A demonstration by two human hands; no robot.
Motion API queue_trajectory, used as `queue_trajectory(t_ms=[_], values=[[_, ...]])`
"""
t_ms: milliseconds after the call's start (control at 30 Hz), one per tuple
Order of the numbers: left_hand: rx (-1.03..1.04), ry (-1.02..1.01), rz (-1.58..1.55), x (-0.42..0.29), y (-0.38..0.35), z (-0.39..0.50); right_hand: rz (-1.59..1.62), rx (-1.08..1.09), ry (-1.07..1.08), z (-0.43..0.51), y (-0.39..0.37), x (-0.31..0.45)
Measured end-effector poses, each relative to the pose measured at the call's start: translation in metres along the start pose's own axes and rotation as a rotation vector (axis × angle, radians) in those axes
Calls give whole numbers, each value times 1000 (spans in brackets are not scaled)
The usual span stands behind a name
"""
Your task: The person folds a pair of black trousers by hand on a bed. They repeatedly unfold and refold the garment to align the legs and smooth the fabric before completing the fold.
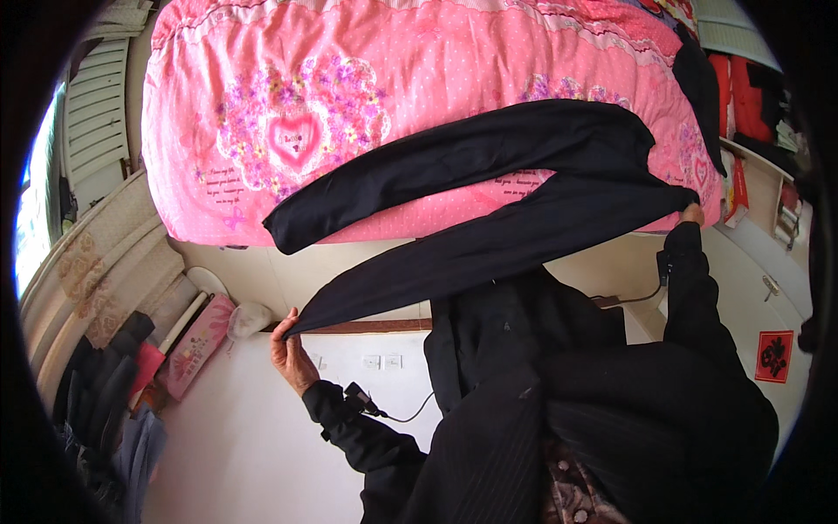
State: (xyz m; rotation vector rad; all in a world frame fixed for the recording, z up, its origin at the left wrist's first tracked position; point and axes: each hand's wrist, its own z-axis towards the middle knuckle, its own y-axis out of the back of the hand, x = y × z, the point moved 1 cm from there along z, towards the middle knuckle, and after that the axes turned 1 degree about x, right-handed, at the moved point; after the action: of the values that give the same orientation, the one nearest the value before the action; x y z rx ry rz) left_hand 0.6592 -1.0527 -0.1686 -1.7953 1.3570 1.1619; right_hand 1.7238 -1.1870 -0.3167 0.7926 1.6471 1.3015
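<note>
A pair of black trousers point(471, 242) is stretched between my two hands. My left hand point(291, 350) pinches the hem of the nearer leg, which hangs over the bed's front edge. At the right, my right hand point(692, 215) grips the waist end, its fingers partly hidden by the cloth. The farther leg lies spread on a pink quilt point(419, 72) printed with hearts and flowers, its hem pointing left. A gap between the two legs shows the quilt beneath.
Another dark garment point(697, 98) drapes over the bed's right end. Folded clothes point(98, 373) and a pink printed package point(200, 347) lie at the left, below a patterned curtain point(98, 275). On the right stand shelves of red and black clothing point(746, 98) and a white door point(740, 288).
</note>
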Motion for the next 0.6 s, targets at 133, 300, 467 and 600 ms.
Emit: queue_trajectory(t_ms=[133,300,467,600], values=[[-23,62,-36,23,14,-13,-603,204,154,-11,11,-27],[-12,46,-112,33,37,-16,68,157,54,-51,26,0],[-31,-4,-134,20,54,-5,1252,99,-290,-91,62,44],[45,8,-111,11,60,1,1292,65,-447,-115,91,53]])
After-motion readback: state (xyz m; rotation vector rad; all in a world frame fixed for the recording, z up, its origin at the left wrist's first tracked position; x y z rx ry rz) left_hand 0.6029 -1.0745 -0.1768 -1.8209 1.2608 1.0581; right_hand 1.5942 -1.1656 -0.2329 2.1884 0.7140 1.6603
